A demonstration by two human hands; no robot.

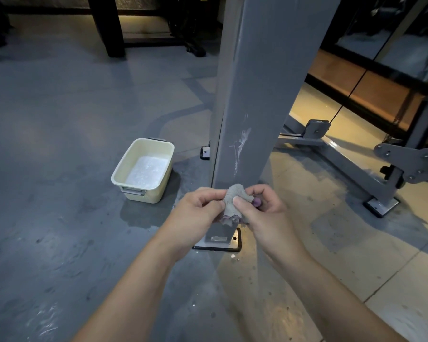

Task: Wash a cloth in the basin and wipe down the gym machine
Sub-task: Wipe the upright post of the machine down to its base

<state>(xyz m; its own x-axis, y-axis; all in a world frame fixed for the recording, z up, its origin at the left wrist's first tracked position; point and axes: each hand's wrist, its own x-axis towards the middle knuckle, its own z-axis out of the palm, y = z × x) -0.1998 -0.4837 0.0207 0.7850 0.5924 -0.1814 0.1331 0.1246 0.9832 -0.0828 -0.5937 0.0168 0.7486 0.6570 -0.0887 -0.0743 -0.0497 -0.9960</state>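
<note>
Both bare forearms reach forward and meet at a small bunched grey-and-purple cloth [235, 203], held up before the grey steel machine post [252, 95]. Left hand [198, 213] and right hand [262, 213] pinch it with curled fingers, probably refolding it for wiping; the cream plastic basin [143, 169] of soapy water sits on the floor nearby.

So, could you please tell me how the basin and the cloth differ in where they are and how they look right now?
The basin stands on the floor left of the grey machine post, untouched; the cloth is held up in front of the post, pinched by the left hand and the right hand. The basin is a rigid cream rectangle holding whitish water; the cloth is a crumpled grey bundle with a purple edge. Both sit near the post's base.
</note>
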